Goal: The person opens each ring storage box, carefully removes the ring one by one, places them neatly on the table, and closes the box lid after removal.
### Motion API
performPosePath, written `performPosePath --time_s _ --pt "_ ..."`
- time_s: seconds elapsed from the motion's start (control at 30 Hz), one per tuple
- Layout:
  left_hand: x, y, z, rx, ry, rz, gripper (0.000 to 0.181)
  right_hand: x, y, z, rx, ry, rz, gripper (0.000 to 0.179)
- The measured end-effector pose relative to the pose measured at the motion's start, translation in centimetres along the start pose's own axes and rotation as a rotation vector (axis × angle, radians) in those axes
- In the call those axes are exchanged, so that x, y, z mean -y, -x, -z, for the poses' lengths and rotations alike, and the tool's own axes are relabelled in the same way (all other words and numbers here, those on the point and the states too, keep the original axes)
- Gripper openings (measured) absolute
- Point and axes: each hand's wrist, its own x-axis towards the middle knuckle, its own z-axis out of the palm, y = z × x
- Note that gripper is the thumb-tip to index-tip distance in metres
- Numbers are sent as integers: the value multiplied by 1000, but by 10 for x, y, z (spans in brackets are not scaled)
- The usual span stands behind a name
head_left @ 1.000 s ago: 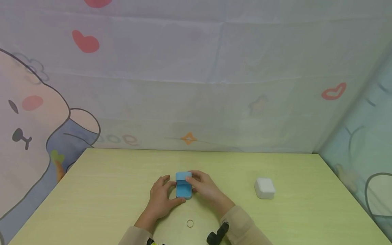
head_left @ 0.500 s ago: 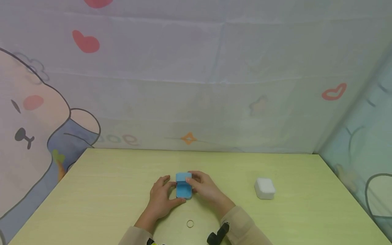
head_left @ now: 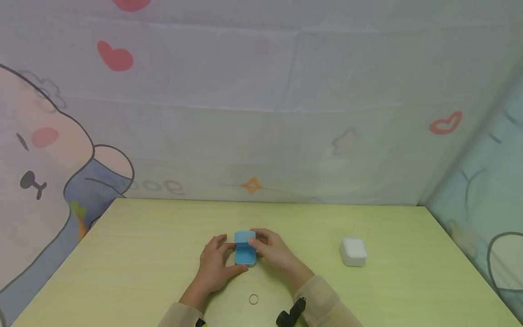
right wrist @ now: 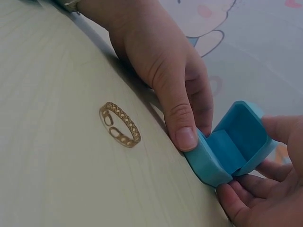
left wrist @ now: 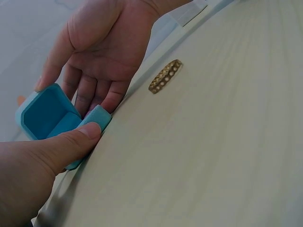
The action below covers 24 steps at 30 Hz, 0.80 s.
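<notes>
A gold openwork metal ring [left wrist: 165, 76] lay nearest on the pale-yellow counter [head_left: 143, 254]. At its twelve o'clock sat an open, rounded turquoise box [right wrist: 207, 163], likely light, stiff, best held by its sides; the left hand [head_left: 214, 267] gripped its base [left wrist: 98, 115], the right hand [head_left: 278, 252] pinched its lid [head_left: 244, 237].

Turquoise box [head_left: 245, 256], gold openwork ring [left wrist: 165, 76], white block [head_left: 353, 252], yellow-green tabletop [head_left: 392, 290], greyish backdrop [head_left: 229, 68], red hearts [head_left: 115, 56].
</notes>
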Motion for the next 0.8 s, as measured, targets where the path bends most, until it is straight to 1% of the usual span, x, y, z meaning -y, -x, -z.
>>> performPosePath --time_s 0.3,0.8 --pt "0 0 0 1 -2 2 57 1 0 -1 -13 0 -8 53" --pt "-1 1 0 -5 -1 -4 57 2 2 0 -7 -19 -21 53"
